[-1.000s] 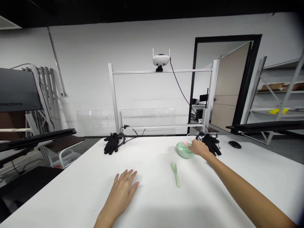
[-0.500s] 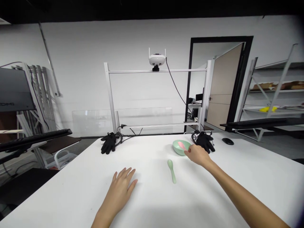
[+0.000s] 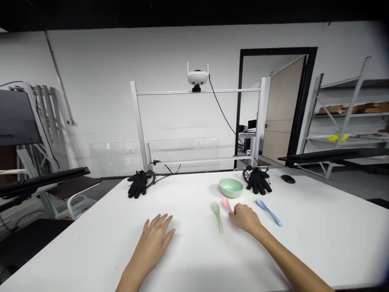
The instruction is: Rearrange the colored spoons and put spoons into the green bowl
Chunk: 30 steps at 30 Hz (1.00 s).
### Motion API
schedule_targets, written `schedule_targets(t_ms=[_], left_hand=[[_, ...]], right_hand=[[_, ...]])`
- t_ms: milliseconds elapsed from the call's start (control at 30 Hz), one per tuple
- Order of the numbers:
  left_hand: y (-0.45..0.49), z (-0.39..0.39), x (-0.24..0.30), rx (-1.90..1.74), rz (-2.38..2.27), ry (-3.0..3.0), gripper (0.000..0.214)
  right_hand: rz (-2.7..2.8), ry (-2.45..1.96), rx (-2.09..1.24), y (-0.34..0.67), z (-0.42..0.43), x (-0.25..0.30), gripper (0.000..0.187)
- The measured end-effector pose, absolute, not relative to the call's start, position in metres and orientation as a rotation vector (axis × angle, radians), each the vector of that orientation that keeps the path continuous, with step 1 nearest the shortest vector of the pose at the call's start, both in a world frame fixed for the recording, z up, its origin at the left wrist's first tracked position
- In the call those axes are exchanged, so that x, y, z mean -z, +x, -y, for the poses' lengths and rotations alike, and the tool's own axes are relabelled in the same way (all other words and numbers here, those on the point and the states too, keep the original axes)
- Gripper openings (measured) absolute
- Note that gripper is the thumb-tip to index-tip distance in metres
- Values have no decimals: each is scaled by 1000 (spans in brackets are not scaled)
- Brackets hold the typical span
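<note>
My right hand (image 3: 244, 219) is closed on the handle of a pink spoon (image 3: 226, 203), which lies low over the white table (image 3: 319, 227) just right of a green spoon (image 3: 217, 216). A blue spoon (image 3: 268, 211) lies to the right of that hand. Behind the spoons stands a green bowl (image 3: 231, 187). My left hand (image 3: 154, 238) rests flat on the table at the near left, fingers stretched out, holding nothing.
Two black gloves (image 3: 137, 183) (image 3: 258, 181) with cables lie at the far edge under an aluminium frame (image 3: 197, 92) carrying a white camera (image 3: 197, 76). A black mouse (image 3: 287, 178) sits at the far right. A keyboard (image 3: 42, 180) and monitor stand at the left.
My right hand has drawn back from the green bowl toward me with the pink spoon, bringing it down beside the green spoon. The blue spoon has come into sight. The left hand stayed put.
</note>
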<state>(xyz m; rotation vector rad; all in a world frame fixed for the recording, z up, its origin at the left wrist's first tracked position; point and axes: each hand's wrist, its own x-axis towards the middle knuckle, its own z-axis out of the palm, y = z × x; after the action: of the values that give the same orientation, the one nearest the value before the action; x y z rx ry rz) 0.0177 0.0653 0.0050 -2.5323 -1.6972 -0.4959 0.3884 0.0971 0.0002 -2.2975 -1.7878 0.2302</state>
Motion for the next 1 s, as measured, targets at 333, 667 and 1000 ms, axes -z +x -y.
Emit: schedule_targets(t_ms=[333,667,1000], left_hand=[[13,-63,-7,492,1710,-2518,52],[13,-63,-6,472,1726,-2517,51],[14,-62,-7,459,1731,-2526,53]], right_hand=[[1798,-2333,-239,385,-109,25,25],[1831,-2339,-162,380,-107,28,29],[1827,-2330,-170,382,-106,24,35]])
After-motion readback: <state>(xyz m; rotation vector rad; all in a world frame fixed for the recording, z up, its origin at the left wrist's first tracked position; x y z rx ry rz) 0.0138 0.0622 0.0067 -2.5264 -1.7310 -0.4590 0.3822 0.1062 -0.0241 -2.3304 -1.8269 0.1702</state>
